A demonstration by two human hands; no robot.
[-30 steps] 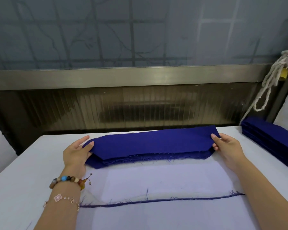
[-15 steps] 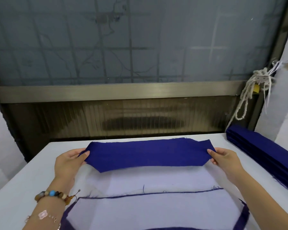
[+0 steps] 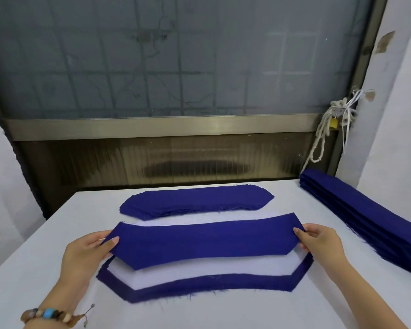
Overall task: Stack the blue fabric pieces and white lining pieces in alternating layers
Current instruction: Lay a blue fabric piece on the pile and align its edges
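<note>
I hold one long blue fabric piece [image 3: 207, 241] stretched between both hands, a little above the near stack. My left hand [image 3: 88, 252] pinches its left end and my right hand [image 3: 318, 238] pinches its right end. Under it lies a white lining piece [image 3: 199, 271] on a wider blue fabric piece [image 3: 207, 287], whose edge shows around the lining. Farther back rests a pile of blue fabric pieces [image 3: 195, 201] with frayed edges. A white lining strip [image 3: 195, 219] shows between that pile and the held piece.
The white table [image 3: 33, 257] carries everything. A tall stack of long blue fabric [image 3: 370, 219] runs along the right edge by a white wall. A window frame and a hanging white rope [image 3: 328, 131] are behind the table.
Both hands have lifted the top blue piece off the far pile and brought it toward me, over the near white lining. The camera has tilted down, showing the near stack.
</note>
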